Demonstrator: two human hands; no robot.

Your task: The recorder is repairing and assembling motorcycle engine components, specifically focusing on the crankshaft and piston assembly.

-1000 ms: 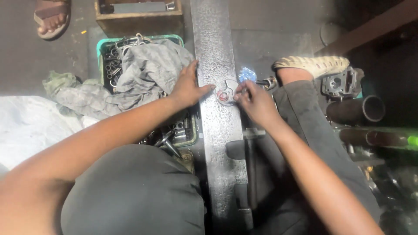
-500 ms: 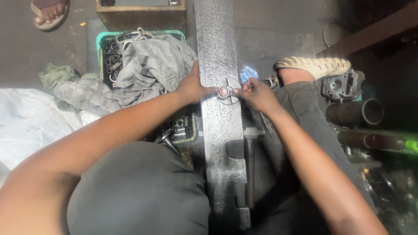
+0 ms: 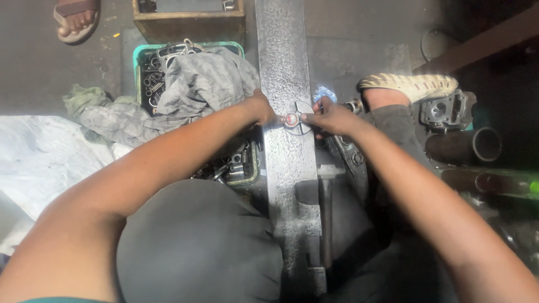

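Two hands meet on one small part: the left hand (image 3: 261, 108) and the right hand (image 3: 331, 116) both have their fingers pinched narrow around a small round metal piece (image 3: 294, 119) with a reddish centre, which sits flat on the long pitted steel bar (image 3: 283, 62) running straight away from the person. The left fingertips press in from the part's left edge, the right fingertips from its right edge, so the piece is held between them and against the bar, not lifted off it. As a judgement, the work looks to be in its middle: the part is positioned and steadied on the bar, but nothing shows whether it is fully seated or finished, and the hammer (image 3: 325, 196) lying along the bar, nearer the body than the fingers, is untouched. Just left of the left fingers a grey rag (image 3: 205, 81) spills over a green plastic crate (image 3: 140, 56); beneath the rag the crate holds a jumble of small metal rings, springs and gaskets. Below the left wrist a shallow tray (image 3: 238, 165) holds more small dark fittings. Beyond the crate stands a wooden box (image 3: 188, 22), its contents hard to make out. Right of the right fingers sits the person's sandalled foot (image 3: 407, 85), then an engine casting (image 3: 449, 109) and a dark pipe (image 3: 463, 147).
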